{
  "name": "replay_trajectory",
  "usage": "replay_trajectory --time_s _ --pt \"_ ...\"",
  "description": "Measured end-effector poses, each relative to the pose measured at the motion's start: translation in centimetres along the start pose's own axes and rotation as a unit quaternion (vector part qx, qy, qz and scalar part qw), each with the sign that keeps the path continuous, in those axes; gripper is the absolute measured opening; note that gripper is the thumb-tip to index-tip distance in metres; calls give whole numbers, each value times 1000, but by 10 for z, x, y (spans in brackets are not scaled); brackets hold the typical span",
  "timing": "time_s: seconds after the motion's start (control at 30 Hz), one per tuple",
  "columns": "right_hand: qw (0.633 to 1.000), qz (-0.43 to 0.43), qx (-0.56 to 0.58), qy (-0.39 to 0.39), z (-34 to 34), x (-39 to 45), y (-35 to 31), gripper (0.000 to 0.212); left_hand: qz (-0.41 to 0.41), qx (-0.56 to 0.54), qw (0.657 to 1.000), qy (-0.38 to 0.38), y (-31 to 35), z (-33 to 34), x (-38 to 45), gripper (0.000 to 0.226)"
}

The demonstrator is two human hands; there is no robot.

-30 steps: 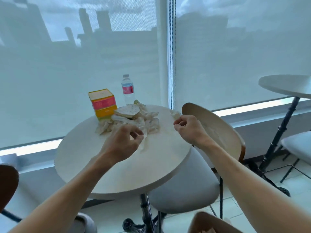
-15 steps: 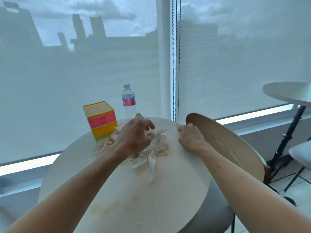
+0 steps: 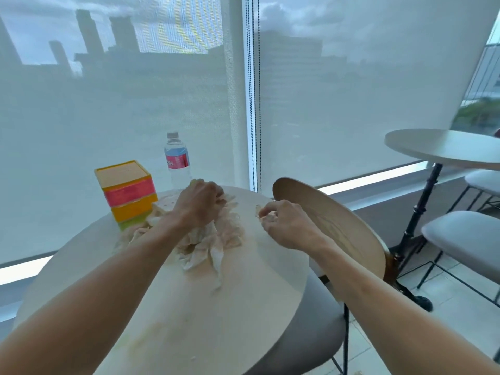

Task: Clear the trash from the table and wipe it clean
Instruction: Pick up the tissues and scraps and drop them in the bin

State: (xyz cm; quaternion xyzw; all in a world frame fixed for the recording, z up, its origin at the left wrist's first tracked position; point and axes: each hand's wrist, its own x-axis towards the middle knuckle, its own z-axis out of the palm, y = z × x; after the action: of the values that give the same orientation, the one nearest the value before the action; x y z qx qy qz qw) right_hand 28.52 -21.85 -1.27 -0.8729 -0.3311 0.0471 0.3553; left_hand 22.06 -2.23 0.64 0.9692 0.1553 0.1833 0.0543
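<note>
We grip the crumpled tissue pile mid-desk with our left hand; our right hand pinches a scrap. Loose trailing pieces may drop; sweeping could topple the adjacent water bottle.

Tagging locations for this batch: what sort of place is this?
Likely a high-rise café or break area: small round tables, stools and floor-length window blinds with city towers showing through.
</note>
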Motion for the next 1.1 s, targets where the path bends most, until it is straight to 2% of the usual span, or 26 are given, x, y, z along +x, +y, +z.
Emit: replay_trajectory --time_s 0.23,0.33,0.53,0.63,0.73,0.87,1.1 --pt "996 -19 77 27 -15 -35 1 23 -40 -178 974 136 16 -31 -20 24" --pt "994 -21 100 35 -19 -56 3 21 -39 -246 956 153 23 -39 -36 23" --pt "991 -19 125 39 -22 -99 20 14 -42 -347 923 163 45 -48 -76 46" --pt "989 -16 142 32 -26 -123 37 12 -46 -387 908 151 69 -49 -103 27" --pt "989 -17 144 23 -29 -149 52 15 -38 -410 900 142 93 -46 -130 31" --pt "992 -9 123 11 -31 -182 75 20 -21 -451 884 122 116 -38 -163 14" --pt "990 43 123 -57 -16 -233 120 19 -13 -479 873 91 168 -17 -225 19"
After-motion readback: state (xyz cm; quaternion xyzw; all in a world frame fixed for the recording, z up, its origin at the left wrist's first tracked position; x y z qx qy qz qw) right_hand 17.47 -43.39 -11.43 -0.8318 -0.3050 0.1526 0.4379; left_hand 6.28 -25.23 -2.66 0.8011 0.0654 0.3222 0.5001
